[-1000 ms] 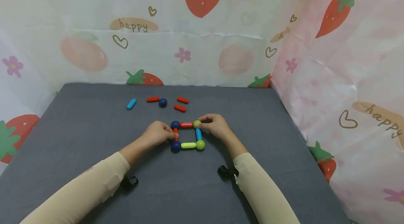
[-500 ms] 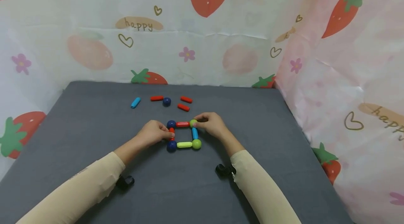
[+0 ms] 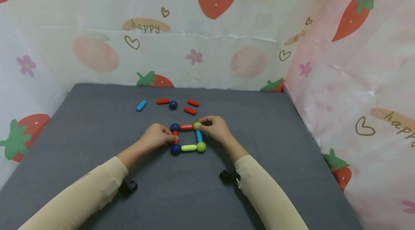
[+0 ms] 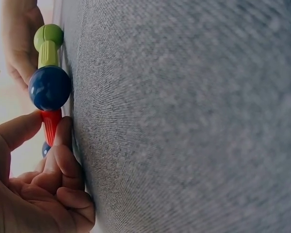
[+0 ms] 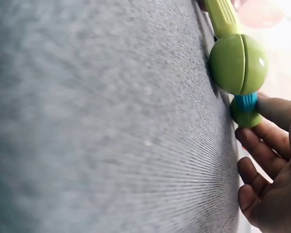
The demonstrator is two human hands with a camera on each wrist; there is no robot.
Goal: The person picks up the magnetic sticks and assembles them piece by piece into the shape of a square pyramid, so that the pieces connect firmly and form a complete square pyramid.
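Observation:
A square frame of ball-and-stick building pieces lies on the grey cloth. Its left corners are dark blue balls (image 3: 175,149), its right corners light green balls (image 3: 201,147). My left hand (image 3: 155,137) pinches the red stick (image 4: 50,127) on the left side between thumb and index finger. At the far right corner, my right hand (image 3: 216,129) holds the far green ball (image 5: 246,115) between thumb and fingers. A blue stick (image 3: 199,136) forms the right side, a yellow-green stick (image 3: 189,148) the near side, and another red stick (image 3: 186,127) the far side.
Beyond the frame lie a loose blue stick (image 3: 141,106), a red stick (image 3: 163,101) beside a dark blue ball (image 3: 173,105), and two more red sticks (image 3: 190,111). Strawberry-printed curtains (image 3: 207,53) stand behind and beside the grey-covered table (image 3: 194,194).
The square frame has shifted a little left relative to the loose pieces, with both hands moving along and keeping the same holds. The head view has turned slightly left.

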